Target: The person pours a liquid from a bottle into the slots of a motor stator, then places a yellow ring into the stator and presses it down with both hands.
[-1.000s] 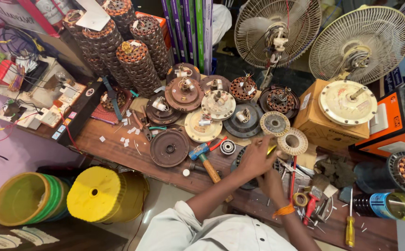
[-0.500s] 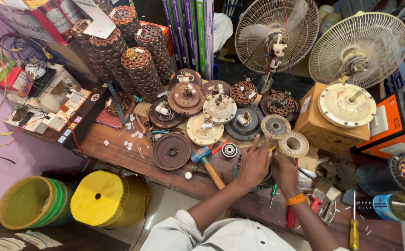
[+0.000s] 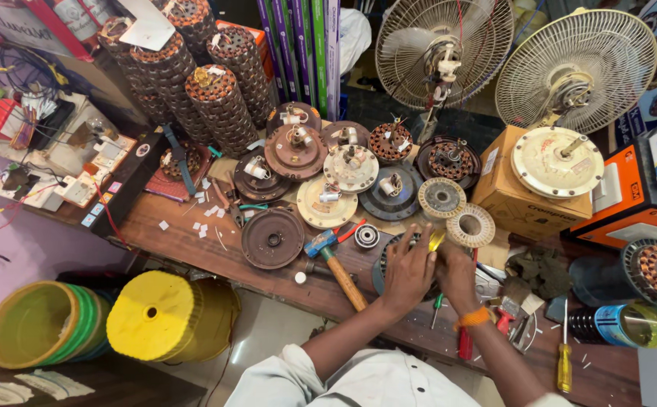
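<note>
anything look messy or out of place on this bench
Small white scraps lie scattered on the wooden bench left of the dark round motor cover. A hammer lies askew at the front edge. Both hands, left and right, press on a round motor part.

A fan repair workshop: the wooden counter point(image 3: 192, 226) is crowded with motor parts point(image 3: 272, 238), stacked copper windings point(image 3: 219, 105), a hammer point(image 3: 336, 264), screwdrivers point(image 3: 563, 362) and two caged fans point(image 3: 581, 68).

both hands point(image 3: 432, 273) press on a dark round motor part point(image 3: 385, 265) beside a hammer point(image 3: 334, 261) on the wooden bench point(image 3: 185, 234).
</note>
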